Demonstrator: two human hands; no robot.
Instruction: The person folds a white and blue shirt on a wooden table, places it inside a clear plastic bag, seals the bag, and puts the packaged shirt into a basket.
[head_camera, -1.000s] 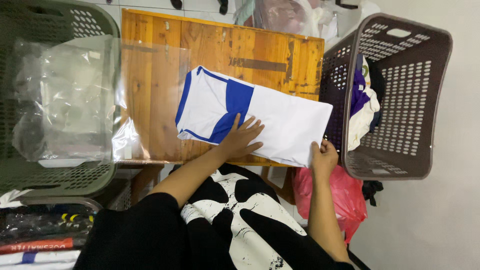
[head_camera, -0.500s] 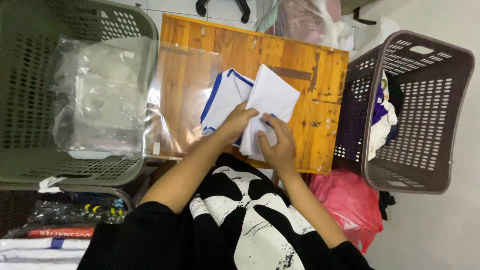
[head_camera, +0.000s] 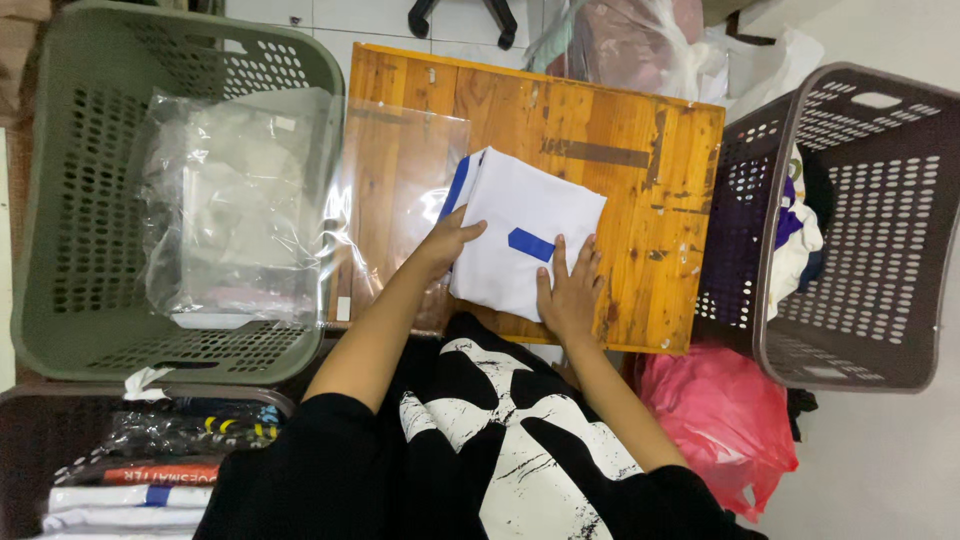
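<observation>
Folded shirt on the table
White shirt (head_camera: 520, 240) with blue trim, folded into a flat, slightly tilted square near the table's (head_camera: 640, 130) front edge.

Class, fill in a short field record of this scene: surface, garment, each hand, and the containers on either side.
surface: wooden table
garment: folded white and blue shirt, lying on the table
left hand: on the shirt's left edge
right hand: flat on the shirt's near edge
left side: green basket holding clear plastic bags
right side: dark basket with clothes
</observation>
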